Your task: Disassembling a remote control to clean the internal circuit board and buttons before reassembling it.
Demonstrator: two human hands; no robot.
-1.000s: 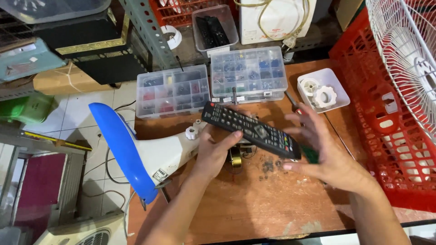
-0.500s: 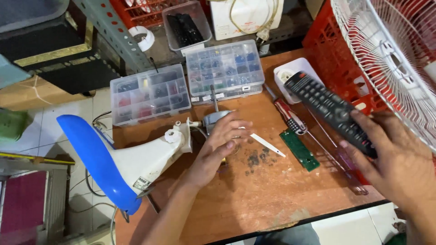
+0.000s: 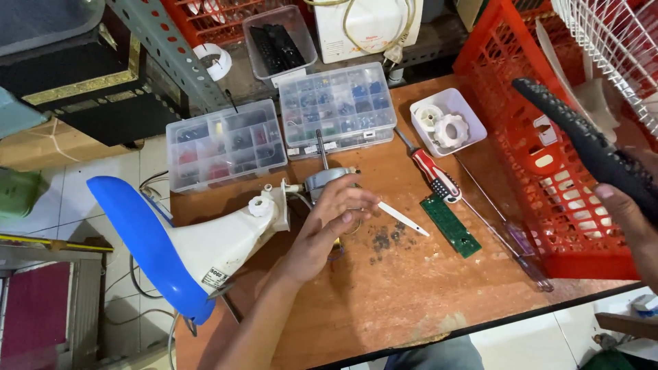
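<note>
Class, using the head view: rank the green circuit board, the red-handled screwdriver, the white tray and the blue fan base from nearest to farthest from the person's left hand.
1. Green circuit board, just right of the left hand.
2. Red-handled screwdriver, up and to the right; close to the board's rank.
3. White tray, farther up-right, beside the red basket.
4. Blue fan base, far to the left.

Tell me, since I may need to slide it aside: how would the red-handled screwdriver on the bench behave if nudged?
The screwdriver would probably roll, since its handle looks rounded and it lies flat on the wooden bench. It looks stiff, with a straight metal shaft, so it should move as one piece. Rolling right, it would likely stop against the green circuit board close beside it.
</note>
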